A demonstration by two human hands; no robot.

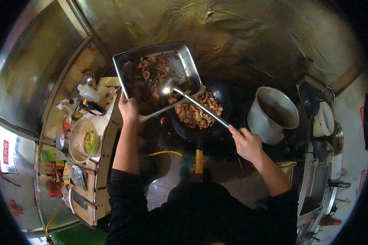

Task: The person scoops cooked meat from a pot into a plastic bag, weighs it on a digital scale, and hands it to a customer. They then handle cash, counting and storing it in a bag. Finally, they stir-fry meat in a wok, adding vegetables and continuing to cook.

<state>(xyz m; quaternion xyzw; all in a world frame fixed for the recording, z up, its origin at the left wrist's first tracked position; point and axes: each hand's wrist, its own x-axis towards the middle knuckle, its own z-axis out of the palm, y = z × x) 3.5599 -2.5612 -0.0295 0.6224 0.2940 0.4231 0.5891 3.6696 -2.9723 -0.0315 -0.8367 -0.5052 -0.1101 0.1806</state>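
My left hand grips the near-left edge of a rectangular stainless steel pan, which is tilted over a dark wok. Some cooked sliced meat clings to the inside of the pan. In my right hand is the long metal handle of a ladle. Its shiny bowl rests inside the pan, among the food scraps. A heap of browned meat lies in the wok, just below the pan's lower right corner. The wok's wooden handle points toward me.
Right of the wok stands a deep metal pot. A side table at left carries a bowl with chopped green vegetables, a dark sauce bottle and a cleaver. A sink lies at right; a foil-like wall rises behind.
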